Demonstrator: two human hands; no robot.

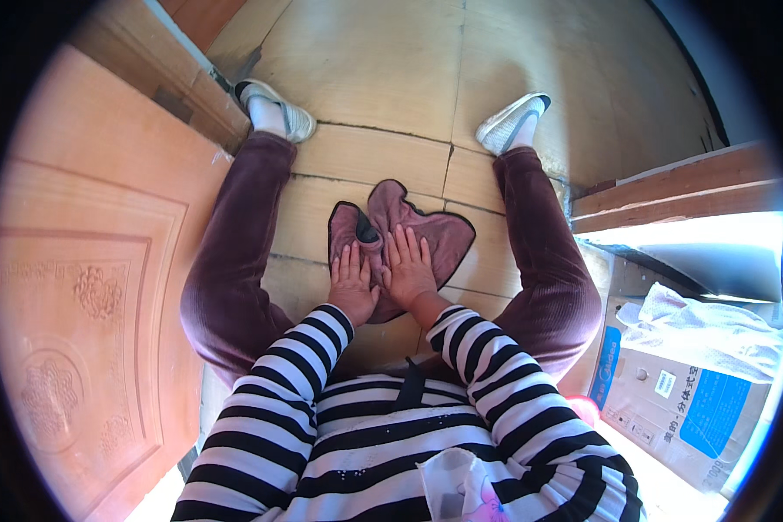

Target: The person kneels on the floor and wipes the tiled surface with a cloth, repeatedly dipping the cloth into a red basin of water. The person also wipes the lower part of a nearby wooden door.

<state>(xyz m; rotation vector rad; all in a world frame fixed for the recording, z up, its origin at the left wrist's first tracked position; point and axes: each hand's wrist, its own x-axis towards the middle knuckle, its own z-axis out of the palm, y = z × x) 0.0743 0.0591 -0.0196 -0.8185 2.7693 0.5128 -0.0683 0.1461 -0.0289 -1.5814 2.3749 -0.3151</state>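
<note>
A mauve cleaning cloth [442, 243] with a dark edge lies crumpled on the tiled floor [365, 147] between my legs. Both of my palms face down on it. My left hand [352, 284] rests on the cloth's near left part, fingers pointing away from me and slightly apart. Pressed on the middle of the cloth is my right hand [410, 271], with its fingers spread a little. Just ahead of the left fingers, a fold turns up a dark patch. Neither hand grips the fabric; the cloth under the palms is hidden.
A carved wooden door [104, 293] stands open at the left, close to my leg. At the right, a Midea cardboard box [652, 404] carries a white dotted cloth [705, 329]. Wooden door-frame boards [678, 189] are beyond it. My shoes [515, 124] are planted wide apart.
</note>
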